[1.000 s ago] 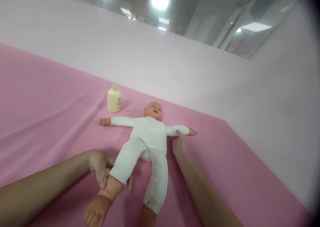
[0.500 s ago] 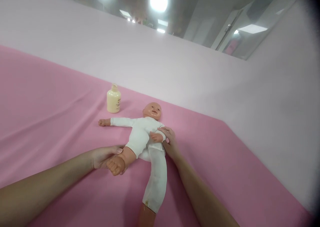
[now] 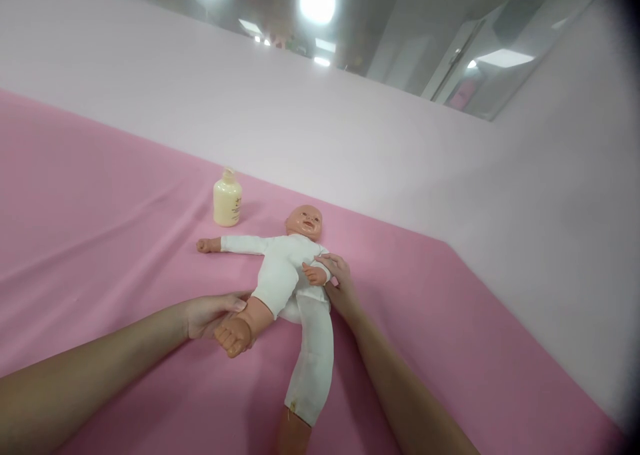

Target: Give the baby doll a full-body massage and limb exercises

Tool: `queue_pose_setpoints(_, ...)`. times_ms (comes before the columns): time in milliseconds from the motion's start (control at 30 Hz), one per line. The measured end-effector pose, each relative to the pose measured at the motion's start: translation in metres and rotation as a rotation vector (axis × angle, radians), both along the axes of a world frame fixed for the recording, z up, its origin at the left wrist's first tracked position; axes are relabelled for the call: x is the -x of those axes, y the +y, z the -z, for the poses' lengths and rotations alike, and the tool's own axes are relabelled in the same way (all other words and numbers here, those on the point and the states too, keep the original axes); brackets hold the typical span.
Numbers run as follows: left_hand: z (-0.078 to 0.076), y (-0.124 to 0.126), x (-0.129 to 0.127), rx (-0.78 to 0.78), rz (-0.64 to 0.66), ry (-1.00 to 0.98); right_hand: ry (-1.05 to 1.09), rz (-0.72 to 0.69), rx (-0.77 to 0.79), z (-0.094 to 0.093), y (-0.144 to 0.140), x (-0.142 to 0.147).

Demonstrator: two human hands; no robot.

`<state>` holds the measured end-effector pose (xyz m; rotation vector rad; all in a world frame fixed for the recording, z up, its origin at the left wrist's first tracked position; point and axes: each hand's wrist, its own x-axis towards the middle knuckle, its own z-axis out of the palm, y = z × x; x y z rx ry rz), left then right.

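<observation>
A: Against the frame a second back, the doll's (image 3: pixel 293 271) leg on the camera-left side, then stretched toward the camera, is now bent up with its bare foot (image 3: pixel 231 335) beside the hip, and the arm on the camera-right side is folded across the chest instead of lying out flat. From half a second ago, almost no shift.

B: Left hand?

A: Left hand (image 3: pixel 213 313) cups the bent leg at the ankle from below, fingers curled around it, thumb on top. Closed on the leg, firm contact.

B: Right hand?

A: Right hand (image 3: pixel 339 283) wraps the doll's folded forearm, just above its small hand (image 3: pixel 314 275), and presses it to the torso. Fingers closed on the sleeve.

B: Doll position?

A: On its back on the pink sheet (image 3: pixel 100 228), head (image 3: pixel 304 221) toward the wall, near the middle of the view. White bodysuit. The other arm lies straight out toward camera-left, its hand (image 3: pixel 203 245) flat on the sheet. The other leg (image 3: pixel 315 355) runs straight toward the camera, its foot cut off at the lower edge.

B: Surroundings?

A: Cream lotion bottle (image 3: pixel 227 201) upright on the sheet, just beyond the outstretched arm, apart from it. Pale wall (image 3: pixel 350 128) behind; ceiling lights (image 3: pixel 317 3) above
</observation>
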<state>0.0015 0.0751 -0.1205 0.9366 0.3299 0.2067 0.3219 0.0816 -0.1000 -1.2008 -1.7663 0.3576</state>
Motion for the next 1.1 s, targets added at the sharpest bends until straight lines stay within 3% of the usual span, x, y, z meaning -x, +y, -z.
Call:
queue_pose_setpoints(133, 0.003, -0.001, 0.003, -0.036, 0.165, -0.042, 0.151, -0.011, 0.016, 0.001, 0.004, 0.001)
queue_pose_setpoints(233, -0.005, -0.005, 0.003, -0.113, 0.215, -0.084, 0.446, -0.013, 0.087, 0.004, 0.01, 0.002)
queue_pose_setpoints(400, -0.018, -0.006, 0.0, -0.255, 0.597, -0.061, 0.984, 0.158, 0.215, 0.009, 0.017, 0.001)
queue_pose_setpoints(467, -0.018, -0.006, -0.001, -0.293, 0.659, -0.017, 1.085, 0.223, 0.201, 0.011, 0.019, -0.002)
queue_pose_setpoints(700, -0.009, -0.015, -0.004, -0.267, 0.6, 0.049, 1.226, 0.287, 0.35, 0.022, 0.033, -0.013)
queue_pose_setpoints(900, -0.014, -0.015, -0.005, -0.315, 0.619, 0.015, 1.26, 0.3, 0.359, 0.023, 0.035, -0.012)
queue_pose_setpoints(1100, -0.002, -0.012, -0.002, -0.302, 0.632, 0.107, 1.289, 0.314, 0.356, 0.021, 0.034, -0.012)
